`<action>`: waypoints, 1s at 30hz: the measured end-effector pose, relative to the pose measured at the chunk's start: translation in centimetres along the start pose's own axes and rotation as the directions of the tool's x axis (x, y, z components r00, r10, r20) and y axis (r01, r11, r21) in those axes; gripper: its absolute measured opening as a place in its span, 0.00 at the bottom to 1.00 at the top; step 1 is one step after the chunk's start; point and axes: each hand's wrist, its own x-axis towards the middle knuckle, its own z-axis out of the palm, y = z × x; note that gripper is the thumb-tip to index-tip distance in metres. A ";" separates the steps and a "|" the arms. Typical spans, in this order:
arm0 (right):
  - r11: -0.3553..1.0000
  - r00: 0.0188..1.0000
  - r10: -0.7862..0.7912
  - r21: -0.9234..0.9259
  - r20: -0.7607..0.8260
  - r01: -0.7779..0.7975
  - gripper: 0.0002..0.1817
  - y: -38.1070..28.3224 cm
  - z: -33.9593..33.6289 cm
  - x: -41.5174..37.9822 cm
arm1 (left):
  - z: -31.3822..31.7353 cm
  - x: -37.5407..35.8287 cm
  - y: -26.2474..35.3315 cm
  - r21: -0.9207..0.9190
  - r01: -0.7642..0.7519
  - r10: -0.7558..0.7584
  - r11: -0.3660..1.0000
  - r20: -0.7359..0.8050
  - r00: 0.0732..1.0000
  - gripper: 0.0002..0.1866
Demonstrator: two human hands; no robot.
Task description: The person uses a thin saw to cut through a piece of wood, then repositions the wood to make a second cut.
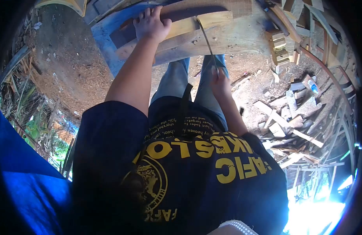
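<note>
My left hand [151,28] lies with spread fingers on a light wooden board [181,26] on the workbench, thumb pointing to the right. In front of my right thigh, my right hand [220,83] is closed around the near end of a handsaw [207,38]. The saw's thin blade shows nearly edge-on and runs away from me, its far end crossing the board to the right of my left hand. My fingers hide the saw's handle.
The workbench [249,37] carries a dark curved wood piece [181,8] beyond the board. Stacked small blocks [278,49] stand at its right end. Offcuts [277,117] litter the ground on the right, and curved wood strips [326,66] lean nearby. Sawdust covers the ground [67,66] on the left.
</note>
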 end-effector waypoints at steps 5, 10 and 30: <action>0.984 0.990 0.137 -0.114 -0.008 -0.137 0.17 6.3 -2.9 -8.5 | 0.4 -0.5 -0.2 -0.070 -0.058 0.042 0.996 -0.214 0.976 0.23; 0.942 0.924 0.335 0.055 -0.184 -0.331 0.21 7.9 -4.7 -12.8 | -1.7 -0.7 0.0 -0.110 -0.104 0.083 0.989 -0.179 0.980 0.19; 0.899 0.848 0.427 0.248 -0.314 -0.361 0.20 12.9 -1.3 -13.9 | -16.9 -8.2 6.6 -0.149 -0.465 0.423 0.872 -0.246 0.872 0.10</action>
